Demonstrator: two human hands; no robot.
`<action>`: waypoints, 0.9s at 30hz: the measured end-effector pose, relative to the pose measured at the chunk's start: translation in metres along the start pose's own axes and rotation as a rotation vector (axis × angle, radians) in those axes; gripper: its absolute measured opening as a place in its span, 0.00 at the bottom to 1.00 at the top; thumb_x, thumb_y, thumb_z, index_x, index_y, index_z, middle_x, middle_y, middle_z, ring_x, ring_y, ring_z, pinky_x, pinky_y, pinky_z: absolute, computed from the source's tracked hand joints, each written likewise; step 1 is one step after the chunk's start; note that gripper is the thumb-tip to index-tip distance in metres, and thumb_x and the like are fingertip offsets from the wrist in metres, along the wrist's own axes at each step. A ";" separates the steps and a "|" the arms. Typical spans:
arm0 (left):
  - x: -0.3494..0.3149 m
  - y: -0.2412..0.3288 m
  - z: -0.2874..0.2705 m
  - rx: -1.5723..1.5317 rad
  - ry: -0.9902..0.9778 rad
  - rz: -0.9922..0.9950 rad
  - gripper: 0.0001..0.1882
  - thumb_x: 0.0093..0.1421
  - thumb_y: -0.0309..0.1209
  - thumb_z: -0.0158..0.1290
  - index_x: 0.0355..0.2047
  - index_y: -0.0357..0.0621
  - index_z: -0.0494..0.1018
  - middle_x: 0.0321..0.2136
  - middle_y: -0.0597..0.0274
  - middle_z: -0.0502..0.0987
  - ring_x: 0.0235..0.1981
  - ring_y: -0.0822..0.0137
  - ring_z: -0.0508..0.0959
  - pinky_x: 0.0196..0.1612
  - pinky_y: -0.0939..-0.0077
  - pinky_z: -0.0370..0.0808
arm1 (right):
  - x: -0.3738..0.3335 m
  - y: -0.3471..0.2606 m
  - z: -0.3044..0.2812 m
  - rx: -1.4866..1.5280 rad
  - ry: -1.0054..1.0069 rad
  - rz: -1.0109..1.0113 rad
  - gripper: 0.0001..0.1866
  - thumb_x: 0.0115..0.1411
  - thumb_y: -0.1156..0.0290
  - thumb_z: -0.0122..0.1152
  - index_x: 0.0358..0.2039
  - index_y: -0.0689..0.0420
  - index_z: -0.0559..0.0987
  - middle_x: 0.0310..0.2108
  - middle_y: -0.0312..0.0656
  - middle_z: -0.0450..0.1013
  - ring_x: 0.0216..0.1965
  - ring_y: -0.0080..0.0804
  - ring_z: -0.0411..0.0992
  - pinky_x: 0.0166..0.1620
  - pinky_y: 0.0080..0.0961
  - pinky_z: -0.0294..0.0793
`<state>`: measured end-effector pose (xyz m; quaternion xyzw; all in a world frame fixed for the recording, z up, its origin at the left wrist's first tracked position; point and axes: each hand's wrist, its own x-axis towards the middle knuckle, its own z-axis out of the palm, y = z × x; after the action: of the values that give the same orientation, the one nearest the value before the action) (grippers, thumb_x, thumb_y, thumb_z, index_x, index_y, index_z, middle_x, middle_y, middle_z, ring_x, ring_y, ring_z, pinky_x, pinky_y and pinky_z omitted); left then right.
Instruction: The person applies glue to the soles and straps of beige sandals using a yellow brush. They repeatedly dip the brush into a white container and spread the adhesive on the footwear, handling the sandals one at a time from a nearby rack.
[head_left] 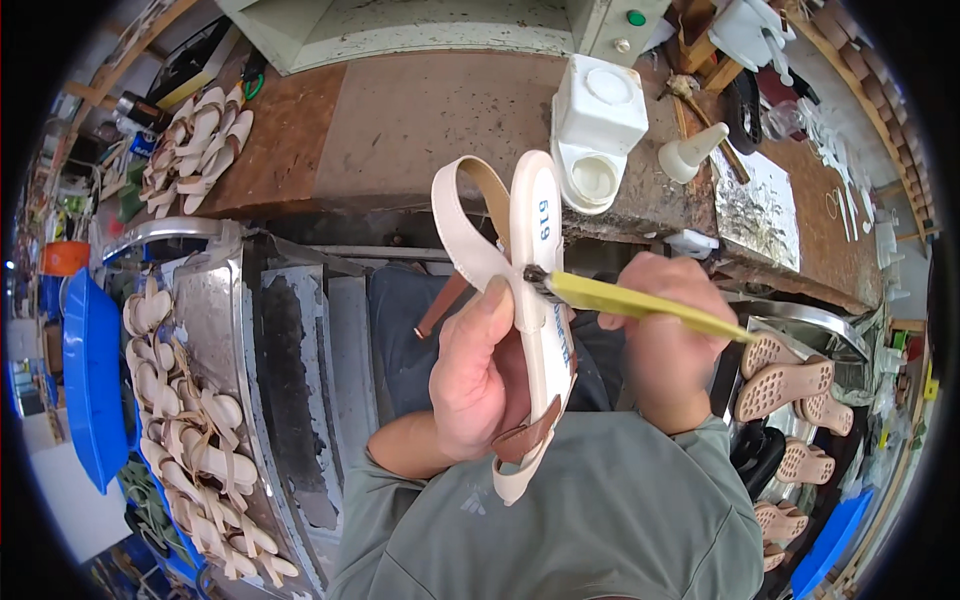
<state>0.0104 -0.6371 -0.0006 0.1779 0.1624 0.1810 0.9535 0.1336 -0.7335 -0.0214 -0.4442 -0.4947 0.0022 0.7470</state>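
My left hand is wrapped round the middle of a cream sandal with a brown strap at its lower end. The sandal is held nearly upright, with blue print on its white insole. A wide cream strap loops out to the left from it. In my right hand, slightly blurred, is a small brush with a flat yellow handle. Its dark bristles meet the sandal's edge where the cream strap joins, just above my left thumb.
Ahead stands a worn brown workbench, with a white plastic glue pot and a white cone-shaped nozzle. Several sandals lie at its left. More cream sandals fill a rack beside a blue tray. Tan soles sit at right.
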 end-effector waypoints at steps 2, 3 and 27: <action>0.002 0.001 -0.004 0.013 -0.052 0.010 0.21 0.65 0.44 0.37 0.48 0.38 0.64 0.36 0.57 0.72 0.32 0.67 0.74 0.32 0.70 0.74 | -0.007 0.001 -0.001 -0.021 -0.058 -0.029 0.07 0.53 0.79 0.57 0.34 0.68 0.74 0.24 0.49 0.74 0.24 0.36 0.74 0.26 0.26 0.71; 0.003 0.001 -0.010 -0.013 -0.075 -0.009 0.22 0.66 0.44 0.36 0.52 0.43 0.62 0.42 0.59 0.71 0.37 0.66 0.74 0.35 0.68 0.75 | -0.010 0.000 -0.001 -0.033 -0.075 -0.041 0.07 0.53 0.80 0.57 0.33 0.68 0.74 0.25 0.49 0.74 0.24 0.37 0.74 0.26 0.27 0.71; 0.007 -0.008 -0.003 0.256 0.008 0.140 0.24 0.65 0.44 0.37 0.52 0.38 0.62 0.37 0.55 0.73 0.36 0.69 0.75 0.30 0.75 0.76 | -0.044 -0.017 -0.019 -0.025 -0.098 -0.054 0.09 0.48 0.77 0.62 0.30 0.68 0.77 0.24 0.50 0.75 0.22 0.34 0.74 0.23 0.26 0.70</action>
<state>0.0173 -0.6403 -0.0082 0.3083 0.1750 0.2255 0.9075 0.1175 -0.7761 -0.0445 -0.4393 -0.5425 -0.0023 0.7161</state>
